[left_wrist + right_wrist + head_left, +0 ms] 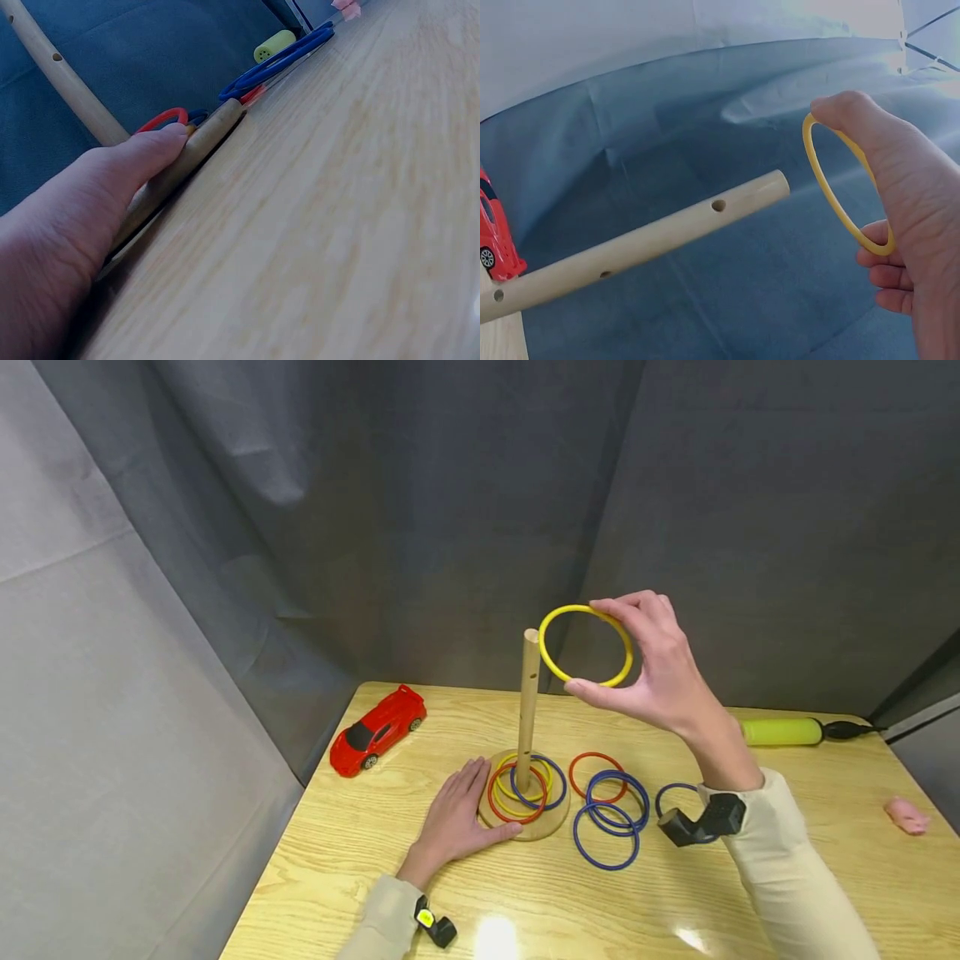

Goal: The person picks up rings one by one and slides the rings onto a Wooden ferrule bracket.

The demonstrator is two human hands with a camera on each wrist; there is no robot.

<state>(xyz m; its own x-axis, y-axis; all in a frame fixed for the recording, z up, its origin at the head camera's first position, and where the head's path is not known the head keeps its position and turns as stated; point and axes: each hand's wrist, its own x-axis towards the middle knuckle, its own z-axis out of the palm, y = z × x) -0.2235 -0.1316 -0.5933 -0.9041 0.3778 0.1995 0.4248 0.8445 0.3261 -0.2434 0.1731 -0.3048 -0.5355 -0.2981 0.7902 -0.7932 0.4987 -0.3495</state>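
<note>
Forearm in a cream sleeve (787, 860) reaches up and forward on the right, the wrist lifted high above the table (330, 877); the right hand (648, 656) grips a yellow ring (542, 639) between thumb and fingers, the thumb at its lower edge and the fingertips at its upper edge; the ring stands tilted in the air, on the left side of that hand, just beside the top of a wooden post (528, 710) and not around it, with a gap between the two in the right wrist view; the left arm lies low, its hand, the left hand (459, 818), flat with fingers extended along the left side of the round base (551, 827), thumb stretched along the near rim and touching it; red, yellow and blue rings lie on the base around the foot of the post; to the right of the base a loose red ring (572, 768) and several blue rings (647, 802) lie on the table, some overlapping; a red toy car (378, 731) stands beyond the left hand, well apart from it
</note>
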